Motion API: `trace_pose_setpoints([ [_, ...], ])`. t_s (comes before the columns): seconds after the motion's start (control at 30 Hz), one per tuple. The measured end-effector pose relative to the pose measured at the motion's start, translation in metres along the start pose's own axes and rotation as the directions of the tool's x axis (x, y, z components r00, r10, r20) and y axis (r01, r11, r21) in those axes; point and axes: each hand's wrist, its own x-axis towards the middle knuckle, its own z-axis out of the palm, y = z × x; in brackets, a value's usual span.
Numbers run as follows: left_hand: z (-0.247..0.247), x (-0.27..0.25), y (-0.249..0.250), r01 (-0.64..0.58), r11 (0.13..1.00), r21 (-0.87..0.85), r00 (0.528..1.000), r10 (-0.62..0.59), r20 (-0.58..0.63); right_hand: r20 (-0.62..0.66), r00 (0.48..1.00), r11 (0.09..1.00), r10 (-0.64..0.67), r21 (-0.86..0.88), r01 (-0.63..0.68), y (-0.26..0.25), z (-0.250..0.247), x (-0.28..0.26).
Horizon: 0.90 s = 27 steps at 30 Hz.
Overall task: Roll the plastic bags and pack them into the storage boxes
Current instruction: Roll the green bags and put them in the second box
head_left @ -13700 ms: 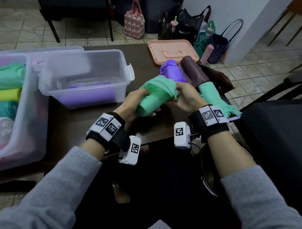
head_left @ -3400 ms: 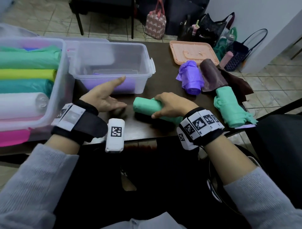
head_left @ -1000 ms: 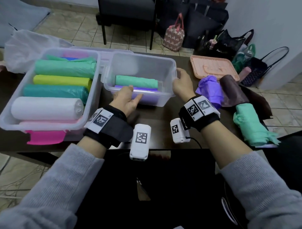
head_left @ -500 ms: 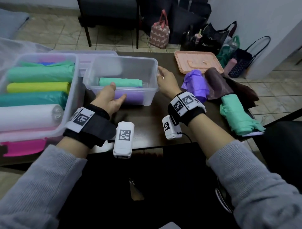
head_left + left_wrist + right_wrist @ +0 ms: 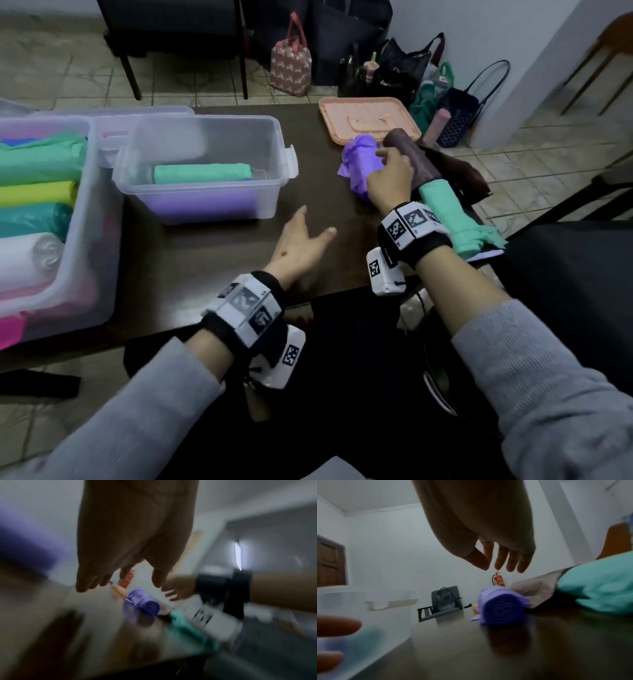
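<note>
A loosely rolled purple bag point(image 5: 358, 164) point(image 5: 501, 608) point(image 5: 144, 603) lies on the dark table point(image 5: 212, 260), right of the small clear box point(image 5: 277, 178). My right hand point(image 5: 383, 161) point(image 5: 498, 568) hovers just above it with fingers extended, apart from it in the right wrist view. My left hand point(image 5: 315, 222) point(image 5: 120, 582) is open over the table in front of the box and holds nothing. Inside the box a rolled green bag point(image 5: 202, 173) lies on a purple roll point(image 5: 202, 205). A brown roll point(image 5: 414, 161) and a loose green roll point(image 5: 448, 212) lie beside the purple bag.
A large clear box point(image 5: 85, 260) at the left holds several coloured rolls. A pink lid point(image 5: 368, 120) lies at the table's far edge. Bags point(image 5: 291, 68) stand on the floor beyond the table. The loose green roll reaches the table's right edge.
Both hands have left the small box. The right hand moved right to above the purple bag; the left moved right over the table. The green roll now lies in the box.
</note>
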Motion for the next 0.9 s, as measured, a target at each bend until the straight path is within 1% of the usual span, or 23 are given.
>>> trace_pose_setpoints([
  [0.03,0.011,0.001,-0.006,-0.084,0.963,0.256,0.996,0.078,0.033,-0.043,0.998,0.996,0.046,-0.076,-0.049,0.010,-0.008,0.002],
  [0.07,0.020,0.002,-0.011,-0.159,0.881,0.445,0.987,0.154,0.049,-0.094,0.991,0.984,0.093,-0.144,-0.106,0.019,-0.016,0.003],
  [0.1,0.026,0.002,-0.016,-0.217,0.792,0.571,0.972,0.227,0.054,-0.142,0.981,0.966,0.133,-0.201,-0.160,0.028,-0.024,0.005],
  [0.13,0.031,0.005,-0.022,-0.255,0.719,0.647,0.956,0.286,0.059,-0.174,0.970,0.946,0.172,-0.245,-0.212,0.037,-0.030,0.007],
  [0.17,0.035,0.009,-0.027,-0.271,0.673,0.688,0.946,0.319,0.061,-0.189,0.957,0.922,0.220,-0.281,-0.267,0.045,-0.036,0.009],
  [0.23,0.037,0.016,-0.038,-0.265,0.637,0.724,0.944,0.325,0.059,-0.168,0.920,0.867,0.354,-0.310,-0.390,0.059,-0.048,0.014],
  [0.27,0.037,0.018,-0.042,-0.259,0.631,0.731,0.945,0.324,0.055,-0.129,0.900,0.844,0.417,-0.314,-0.436,0.064,-0.054,0.016],
  [0.3,0.037,0.019,-0.045,-0.256,0.627,0.736,0.943,0.328,0.049,-0.068,0.885,0.826,0.461,-0.331,-0.456,0.069,-0.057,0.018],
  [0.37,0.038,0.020,-0.050,-0.265,0.618,0.740,0.937,0.347,0.046,0.035,0.868,0.799,0.496,-0.409,-0.440,0.072,-0.059,0.016],
  [0.43,0.038,0.020,-0.052,-0.271,0.621,0.735,0.932,0.361,0.038,0.069,0.871,0.790,0.486,-0.460,-0.405,0.071,-0.056,0.010],
  [0.5,0.038,0.021,-0.053,-0.272,0.620,0.736,0.930,0.366,0.035,0.128,0.873,0.805,0.470,-0.467,-0.365,0.065,-0.051,0.004],
  [0.6,0.038,0.021,-0.054,-0.272,0.615,0.740,0.929,0.369,0.035,0.252,0.855,0.836,0.453,-0.454,-0.309,0.050,-0.046,-0.008],
  [0.7,0.038,0.020,-0.053,-0.277,0.617,0.737,0.927,0.374,0.035,0.364,0.830,0.884,0.423,-0.369,-0.289,0.032,-0.038,-0.018],
  [0.77,0.036,0.020,-0.053,-0.297,0.625,0.722,0.925,0.377,0.054,0.460,0.785,0.910,0.415,-0.211,-0.357,0.023,-0.029,-0.024],
  [0.8,0.034,0.020,-0.052,-0.315,0.637,0.703,0.923,0.379,0.070,0.505,0.756,0.903,0.416,-0.133,-0.408,0.019,-0.025,-0.027],
  [0.83,0.032,0.020,-0.052,-0.336,0.681,0.650,0.921,0.383,0.074,0.536,0.733,0.890,0.419,-0.083,-0.448,0.016,-0.021,-0.030],
  [0.87,0.028,0.019,-0.052,-0.346,0.764,0.544,0.923,0.382,0.051,0.552,0.720,0.881,0.421,-0.063,-0.468,0.014,-0.018,-0.033],
  [0.9,0.022,0.018,-0.053,-0.343,0.852,0.396,0.927,0.375,-0.006,0.556,0.711,0.874,0.430,-0.059,-0.482,0.011,-0.015,-0.035],
])
